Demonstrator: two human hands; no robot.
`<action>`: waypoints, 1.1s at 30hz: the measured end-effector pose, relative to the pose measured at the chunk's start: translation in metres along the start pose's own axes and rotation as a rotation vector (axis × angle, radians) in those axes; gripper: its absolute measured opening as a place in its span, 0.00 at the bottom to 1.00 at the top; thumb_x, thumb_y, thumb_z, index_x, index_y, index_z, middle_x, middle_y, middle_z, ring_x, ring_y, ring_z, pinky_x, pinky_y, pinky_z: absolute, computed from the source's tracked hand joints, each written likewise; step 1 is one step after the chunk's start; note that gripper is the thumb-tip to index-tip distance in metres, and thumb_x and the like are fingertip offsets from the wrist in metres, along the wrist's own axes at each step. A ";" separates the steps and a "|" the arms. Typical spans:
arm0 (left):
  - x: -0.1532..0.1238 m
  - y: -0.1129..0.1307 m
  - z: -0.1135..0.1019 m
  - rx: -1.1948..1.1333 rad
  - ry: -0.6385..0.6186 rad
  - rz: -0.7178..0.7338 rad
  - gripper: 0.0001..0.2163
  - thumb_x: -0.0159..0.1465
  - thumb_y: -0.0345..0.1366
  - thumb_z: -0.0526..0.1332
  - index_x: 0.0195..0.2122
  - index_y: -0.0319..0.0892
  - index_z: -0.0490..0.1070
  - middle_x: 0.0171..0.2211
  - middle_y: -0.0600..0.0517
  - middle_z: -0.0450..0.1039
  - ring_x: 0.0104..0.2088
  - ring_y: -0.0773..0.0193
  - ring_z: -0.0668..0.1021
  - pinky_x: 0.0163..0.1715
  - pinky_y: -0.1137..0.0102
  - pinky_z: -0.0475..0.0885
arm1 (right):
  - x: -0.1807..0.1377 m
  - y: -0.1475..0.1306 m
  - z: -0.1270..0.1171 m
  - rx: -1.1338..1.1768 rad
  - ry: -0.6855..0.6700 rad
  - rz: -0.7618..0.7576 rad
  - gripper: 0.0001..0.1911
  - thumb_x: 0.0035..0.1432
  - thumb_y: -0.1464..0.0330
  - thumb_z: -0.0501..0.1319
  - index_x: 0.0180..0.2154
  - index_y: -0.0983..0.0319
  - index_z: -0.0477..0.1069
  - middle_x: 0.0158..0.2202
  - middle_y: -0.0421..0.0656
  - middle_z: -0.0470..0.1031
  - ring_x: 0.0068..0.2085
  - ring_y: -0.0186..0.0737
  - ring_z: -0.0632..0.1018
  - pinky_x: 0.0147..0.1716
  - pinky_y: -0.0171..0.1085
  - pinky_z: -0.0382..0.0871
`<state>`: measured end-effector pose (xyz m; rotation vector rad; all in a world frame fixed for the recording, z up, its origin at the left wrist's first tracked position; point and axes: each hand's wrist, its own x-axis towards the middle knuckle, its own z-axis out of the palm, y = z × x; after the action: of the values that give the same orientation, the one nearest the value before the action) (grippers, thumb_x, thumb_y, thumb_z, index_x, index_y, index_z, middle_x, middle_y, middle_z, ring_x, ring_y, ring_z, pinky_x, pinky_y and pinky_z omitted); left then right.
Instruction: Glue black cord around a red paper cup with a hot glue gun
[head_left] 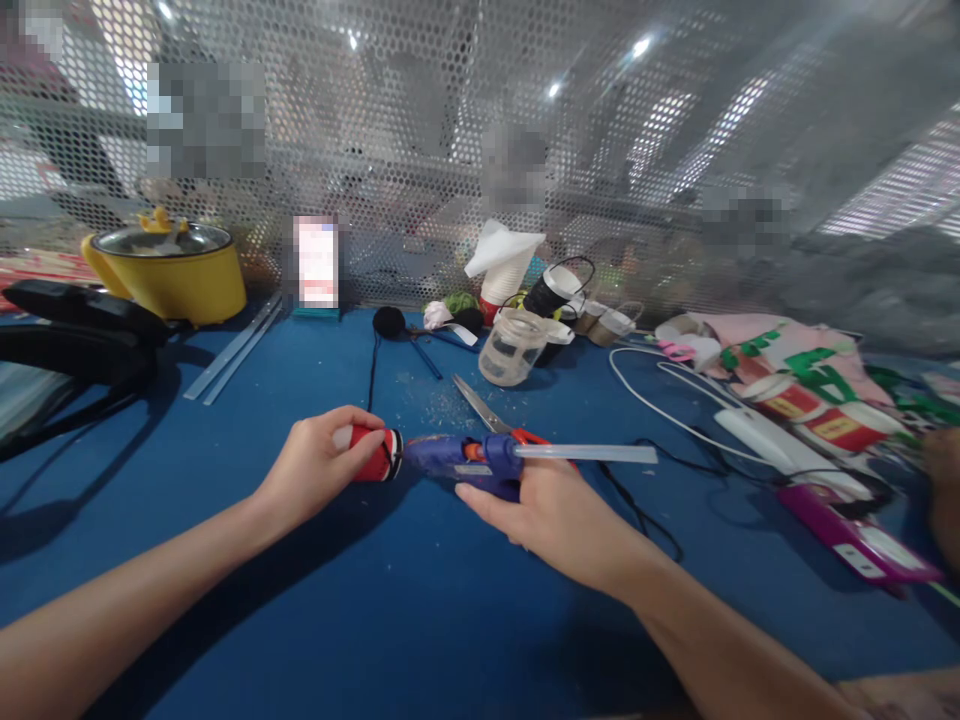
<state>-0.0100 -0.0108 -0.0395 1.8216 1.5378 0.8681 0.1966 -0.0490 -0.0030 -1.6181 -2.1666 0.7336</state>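
Observation:
My left hand (319, 458) is closed around a small red paper cup (373, 455) lying on its side, with black yarn and a white band at its right end. My right hand (551, 505) grips a purple glue gun (450, 457), its nozzle pointing left at the banded end of the cup. I cannot tell whether the nozzle touches it. A clear glue stick (585, 454) sticks out of the back of the gun. From the cup, black yarn runs up to a black yarn ball (390, 322). Scissors (484, 405) with red handles lie just beyond the gun.
Behind stand a clear plastic cup (512, 347), stacked paper cups (504, 275) and yarn-wrapped cups (553, 288). To the left are a yellow pot (176, 280), spare glue sticks (238, 350) and a lit phone (317, 262). Cables, a power strip (787, 450) and a purple device (855, 535) lie right.

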 end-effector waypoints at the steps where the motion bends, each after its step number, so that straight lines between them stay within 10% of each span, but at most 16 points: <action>1: -0.001 0.000 0.000 0.022 -0.003 0.024 0.13 0.54 0.43 0.55 0.32 0.40 0.72 0.28 0.49 0.76 0.28 0.61 0.75 0.29 0.70 0.68 | 0.001 -0.001 -0.001 0.018 0.016 0.003 0.08 0.51 0.66 0.54 0.24 0.62 0.67 0.15 0.36 0.65 0.18 0.33 0.68 0.19 0.32 0.59; 33: -0.003 0.000 -0.001 0.108 -0.003 0.134 0.10 0.55 0.40 0.54 0.32 0.42 0.72 0.27 0.51 0.76 0.27 0.63 0.75 0.28 0.71 0.68 | 0.010 -0.002 -0.002 0.249 -0.017 0.067 0.12 0.50 0.66 0.55 0.18 0.62 0.62 0.11 0.34 0.61 0.13 0.29 0.65 0.13 0.28 0.59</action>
<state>-0.0107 -0.0135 -0.0390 2.0220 1.5004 0.8581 0.1929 -0.0393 -0.0004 -1.5645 -1.9504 0.9968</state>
